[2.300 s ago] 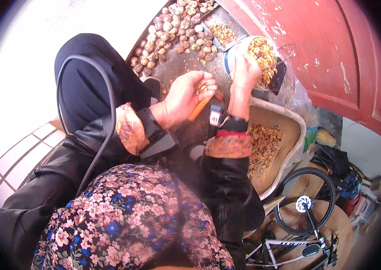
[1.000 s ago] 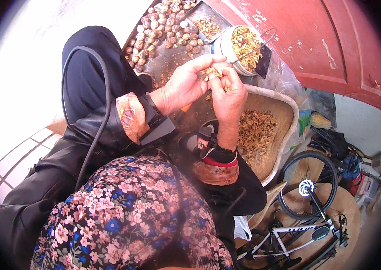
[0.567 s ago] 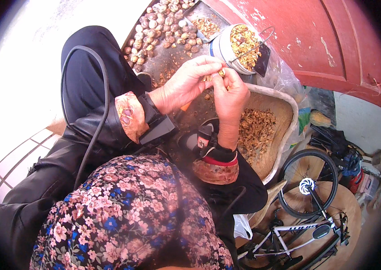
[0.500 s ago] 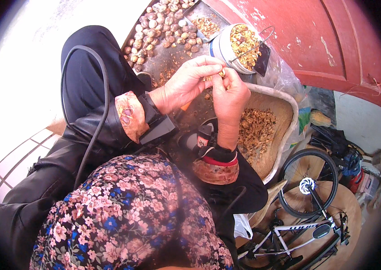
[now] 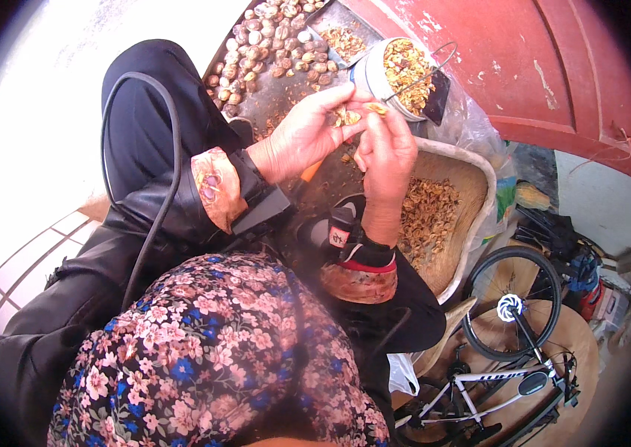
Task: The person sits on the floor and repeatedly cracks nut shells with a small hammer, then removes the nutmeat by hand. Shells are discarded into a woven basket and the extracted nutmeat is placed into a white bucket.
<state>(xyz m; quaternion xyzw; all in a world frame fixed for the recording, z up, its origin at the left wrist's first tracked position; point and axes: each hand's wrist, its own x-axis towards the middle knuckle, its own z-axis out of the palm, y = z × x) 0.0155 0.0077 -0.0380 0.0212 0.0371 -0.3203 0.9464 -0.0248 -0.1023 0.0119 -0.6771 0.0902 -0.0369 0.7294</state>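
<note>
1. Our left hand (image 5: 304, 132) curls loosely around some walnut bits (image 5: 345, 118), with the thumb on top.
2. Our right hand (image 5: 388, 153) is just beside it and pinches a yellow walnut piece (image 5: 376, 109) at its fingertips.
3. Both hands are near a white and blue bucket (image 5: 365, 74), and we see lots of walnut pieces in it.
4. Past our left hand, we see a pile of whole walnuts (image 5: 282, 37).
5. Near our right wrist, we see a big tub (image 5: 485, 194) with brown broken bits (image 5: 428, 216) inside.
</note>
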